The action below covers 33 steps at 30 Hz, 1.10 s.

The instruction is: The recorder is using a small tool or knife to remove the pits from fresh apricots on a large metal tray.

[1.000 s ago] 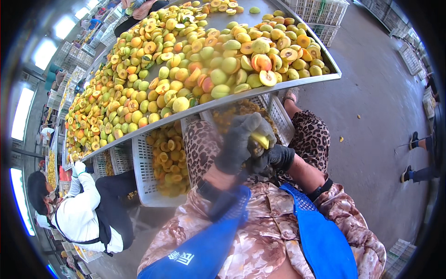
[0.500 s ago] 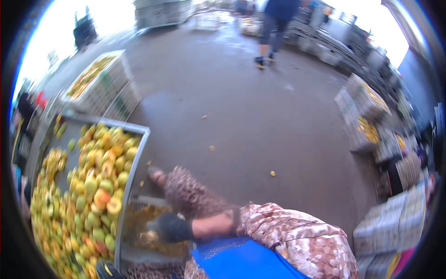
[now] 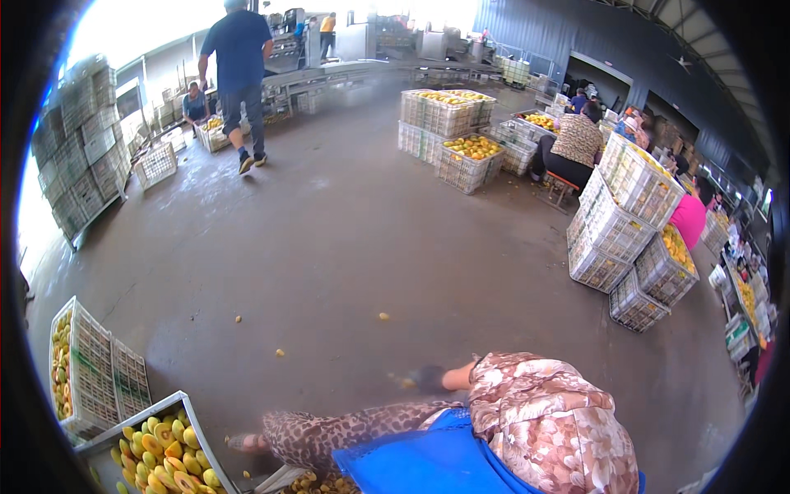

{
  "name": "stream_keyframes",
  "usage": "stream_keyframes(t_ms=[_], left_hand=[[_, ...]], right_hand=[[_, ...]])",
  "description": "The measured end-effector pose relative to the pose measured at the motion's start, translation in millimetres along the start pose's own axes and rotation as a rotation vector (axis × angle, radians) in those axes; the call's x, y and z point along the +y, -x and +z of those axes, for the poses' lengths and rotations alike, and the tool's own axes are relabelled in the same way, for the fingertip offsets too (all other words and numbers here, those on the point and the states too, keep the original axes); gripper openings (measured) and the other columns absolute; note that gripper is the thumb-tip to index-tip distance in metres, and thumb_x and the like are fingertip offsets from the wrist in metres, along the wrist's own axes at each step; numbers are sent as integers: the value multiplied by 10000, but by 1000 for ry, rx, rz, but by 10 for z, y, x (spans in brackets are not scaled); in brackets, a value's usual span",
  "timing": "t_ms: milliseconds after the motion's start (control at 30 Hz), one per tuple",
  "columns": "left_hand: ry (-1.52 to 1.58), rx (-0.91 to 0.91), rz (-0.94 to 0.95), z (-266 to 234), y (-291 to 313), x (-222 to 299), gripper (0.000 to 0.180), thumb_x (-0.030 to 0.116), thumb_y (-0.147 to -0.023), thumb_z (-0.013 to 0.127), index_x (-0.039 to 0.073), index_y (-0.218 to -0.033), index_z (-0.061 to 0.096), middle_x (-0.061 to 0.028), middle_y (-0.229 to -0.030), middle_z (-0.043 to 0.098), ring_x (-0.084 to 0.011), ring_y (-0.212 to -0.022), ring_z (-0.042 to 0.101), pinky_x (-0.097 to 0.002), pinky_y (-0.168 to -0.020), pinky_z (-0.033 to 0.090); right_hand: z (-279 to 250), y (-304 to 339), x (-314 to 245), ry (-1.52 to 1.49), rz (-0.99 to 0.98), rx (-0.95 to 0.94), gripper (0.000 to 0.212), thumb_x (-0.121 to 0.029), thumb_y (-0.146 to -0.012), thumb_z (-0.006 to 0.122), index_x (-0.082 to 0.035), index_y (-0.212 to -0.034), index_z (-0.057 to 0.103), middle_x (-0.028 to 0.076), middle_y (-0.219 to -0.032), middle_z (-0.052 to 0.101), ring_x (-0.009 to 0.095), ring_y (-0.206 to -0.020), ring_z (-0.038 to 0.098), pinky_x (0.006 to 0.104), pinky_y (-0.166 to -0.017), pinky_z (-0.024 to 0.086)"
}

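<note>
My right hand (image 3: pixel 428 380), in a dark glove, reaches out from a floral sleeve (image 3: pixel 547 395) over the concrete floor. Motion smears its fingers, so their position is unclear. A small blurred yellowish bit (image 3: pixel 401 381) shows just beyond the fingertips; whether they touch it cannot be made out. My left hand is out of view. At lower left a grey-rimmed tray (image 3: pixel 191 412) holds yellow-green halved fruit (image 3: pixel 169 453), like peaches. Beside my leg in leopard-print cloth (image 3: pixel 329 436), a container partly hidden by my blue apron (image 3: pixel 420 465) holds brownish pieces (image 3: pixel 317 484).
Stacked white crates of fruit (image 3: pixel 617 218) stand at right, with more crates (image 3: pixel 440 115) further back. Another filled crate (image 3: pixel 86 354) is at left. A person in dark blue (image 3: pixel 237 58) walks at far left; a seated person (image 3: pixel 576 140) works behind the crates. Fruit bits (image 3: pixel 383 316) dot the floor.
The view has swung right and up, leaving most of the fruit tray out of frame. My right hand has left the container of brownish pieces and is now out over the floor.
</note>
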<state>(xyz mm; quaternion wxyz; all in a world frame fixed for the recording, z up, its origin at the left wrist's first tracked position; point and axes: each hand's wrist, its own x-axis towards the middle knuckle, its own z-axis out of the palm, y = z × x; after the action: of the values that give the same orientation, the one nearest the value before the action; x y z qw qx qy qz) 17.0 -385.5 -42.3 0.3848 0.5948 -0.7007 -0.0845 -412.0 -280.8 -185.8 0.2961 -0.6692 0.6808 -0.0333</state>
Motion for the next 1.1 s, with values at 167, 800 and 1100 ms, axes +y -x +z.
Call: stream_keyframes(t_ms=[167, 800, 1100], left_hand=[[152, -121, 147, 253, -38, 816, 277, 206, -945, 573, -23, -1054, 685, -228, -1258, 606, -409, -1188, 543, -464, -1043, 406], [256, -414, 418, 621, 111, 2883, 276, 215, -931, 592, -9, -1054, 694, -234, -1288, 582, -412, -1218, 513, -473, -1069, 369], [236, -427, 417, 678, 168, 3079, 275, 220, -924, 601, -2, -1054, 698, -237, -1302, 571, -413, -1233, 499, -478, -1081, 351]], right_hand=[[62, 638, 193, -87, 107, -18, 396, -410, -855, 641, -140, -1145, 639, 194, -1047, 683, 376, -943, 658, 497, -822, 494], [45, 1220, 519, -52, 42, 503, 424, -494, -909, 568, -80, -988, 621, 192, -918, 669, 398, -869, 653, 507, -734, 495], [230, 1009, 711, -89, 31, 533, 462, -532, -907, 545, -81, -947, 638, 195, -926, 673, 404, -875, 655, 511, -724, 498]])
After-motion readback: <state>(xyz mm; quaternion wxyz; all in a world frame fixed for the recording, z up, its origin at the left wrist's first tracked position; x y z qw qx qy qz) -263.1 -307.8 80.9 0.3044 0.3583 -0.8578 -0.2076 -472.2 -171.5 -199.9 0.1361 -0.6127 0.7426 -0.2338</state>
